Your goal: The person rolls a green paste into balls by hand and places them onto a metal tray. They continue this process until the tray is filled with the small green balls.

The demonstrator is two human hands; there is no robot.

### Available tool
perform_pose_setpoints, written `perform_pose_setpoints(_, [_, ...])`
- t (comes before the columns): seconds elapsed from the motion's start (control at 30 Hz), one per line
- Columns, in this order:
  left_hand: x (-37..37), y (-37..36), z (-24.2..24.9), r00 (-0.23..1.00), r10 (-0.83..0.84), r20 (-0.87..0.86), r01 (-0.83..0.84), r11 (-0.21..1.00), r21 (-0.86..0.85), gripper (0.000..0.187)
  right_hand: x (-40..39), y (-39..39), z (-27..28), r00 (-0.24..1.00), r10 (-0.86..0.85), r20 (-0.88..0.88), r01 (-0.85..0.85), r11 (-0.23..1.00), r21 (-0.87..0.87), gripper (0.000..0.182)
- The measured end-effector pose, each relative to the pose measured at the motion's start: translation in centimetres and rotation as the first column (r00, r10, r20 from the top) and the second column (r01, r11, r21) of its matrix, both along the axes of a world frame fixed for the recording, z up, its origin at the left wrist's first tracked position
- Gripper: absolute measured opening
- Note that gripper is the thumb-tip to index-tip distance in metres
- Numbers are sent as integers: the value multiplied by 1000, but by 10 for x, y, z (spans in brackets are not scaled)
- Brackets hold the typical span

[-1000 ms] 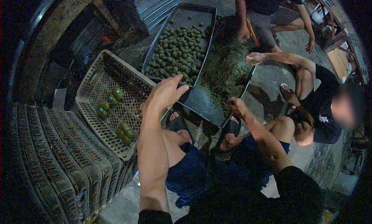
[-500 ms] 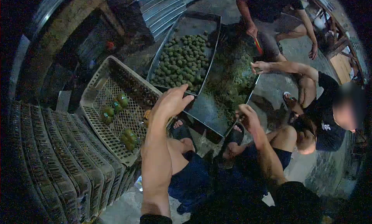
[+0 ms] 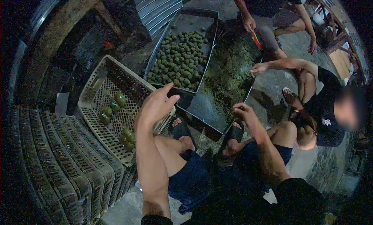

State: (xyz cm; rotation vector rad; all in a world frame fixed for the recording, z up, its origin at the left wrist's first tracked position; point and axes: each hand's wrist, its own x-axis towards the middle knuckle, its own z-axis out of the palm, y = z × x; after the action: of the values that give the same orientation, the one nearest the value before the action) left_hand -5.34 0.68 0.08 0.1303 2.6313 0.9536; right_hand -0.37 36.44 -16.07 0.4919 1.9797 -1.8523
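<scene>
My left hand (image 3: 156,105) hovers over the near right edge of a beige plastic crate (image 3: 93,127); its thumb and fingers are apart and nothing shows in them. Inside the crate lie small green bundles (image 3: 117,100), some with pale stickers. My right hand (image 3: 247,115) is above the near right edge of a metal tray (image 3: 205,111) heaped with crumbly green material (image 3: 229,71). Its fingers are bent together, and whatever they may hold is hidden. Beyond my left hand, another metal tray (image 3: 190,21) carries many round dark green lumps (image 3: 180,57).
Stacked crates (image 3: 66,162) stand at the left. A co-worker's hand (image 3: 259,68) reaches over the green heap from the right. Another person at the back holds a red-and-yellow tool (image 3: 256,40). My sandalled feet (image 3: 182,131) are beside the tray's near end.
My left hand has drawn back left and slightly down, away from the tray of lumps. My right hand has shifted slightly left. The view has tilted a little.
</scene>
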Motion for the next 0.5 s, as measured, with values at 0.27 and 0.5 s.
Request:
perform_pose_setpoints(0.27, [11,-10,0,998,60,5,-60,997,-41,59,7,9,-142,991,48,127,-65,989,133,37])
perform_pose_setpoints(0.5, [4,-1,-3,993,-13,-114,6,998,-63,54,-86,-54,-84,984,173,52,-165,979,-120,41])
